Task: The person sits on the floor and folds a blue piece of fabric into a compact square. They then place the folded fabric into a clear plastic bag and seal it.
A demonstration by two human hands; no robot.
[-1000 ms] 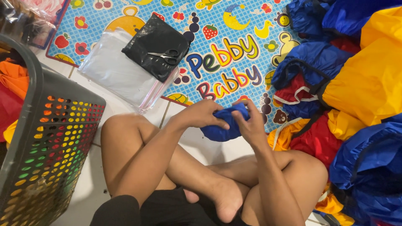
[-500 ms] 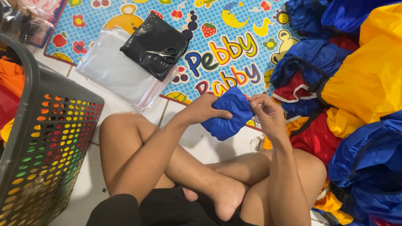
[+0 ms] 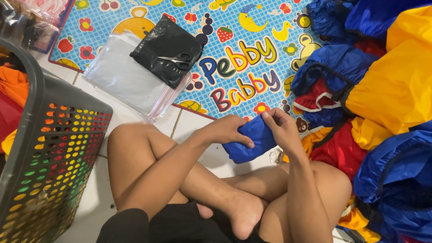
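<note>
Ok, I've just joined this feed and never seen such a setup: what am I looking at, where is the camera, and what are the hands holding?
There is no machine here. A person sits cross-legged on a tiled floor, and the single camera is worn on their head, looking down at their own arms and legs. The left hand and the right hand together grip a small folded blue fabric bundle above the knees. Ahead lies a colourful play mat with a black plastic bag, scissors on top of it, and clear plastic sheets underneath. A grey perforated basket stands on the left, and a pile of blue, yellow and red fabric lies on the right.
</note>
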